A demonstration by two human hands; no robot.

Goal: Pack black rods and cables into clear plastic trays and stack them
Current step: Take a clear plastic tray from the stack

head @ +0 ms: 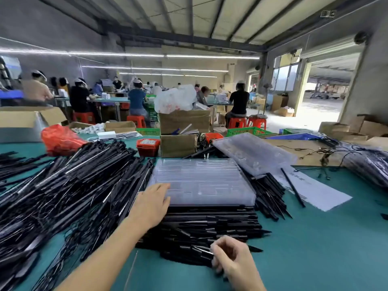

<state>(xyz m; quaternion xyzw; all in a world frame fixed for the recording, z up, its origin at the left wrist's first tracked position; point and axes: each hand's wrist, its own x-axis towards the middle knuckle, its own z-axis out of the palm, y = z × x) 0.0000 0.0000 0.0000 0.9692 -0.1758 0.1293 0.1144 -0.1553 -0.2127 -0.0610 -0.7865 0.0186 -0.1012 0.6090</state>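
Note:
A clear plastic tray [205, 181] lies in front of me on the green table, its near edge resting on a heap of short black rods [214, 223]. My left hand [152, 204] lies flat, fingers spread, on the tray's near left corner. My right hand [233, 257] is closed on the end of a black rod [201, 249] at the near side of that heap. A large tangle of long black rods and cables [69, 190] fills the table's left side. More black rods [268, 196] lie along the tray's right edge.
A tilted stack of clear trays [252, 152] leans behind the tray on the right. Cardboard boxes [178, 143], a red bin of small parts [148, 145], a red bag [58, 139] and green baskets stand at the back. A printed sheet [312, 190] lies at right. Seated workers fill the hall beyond.

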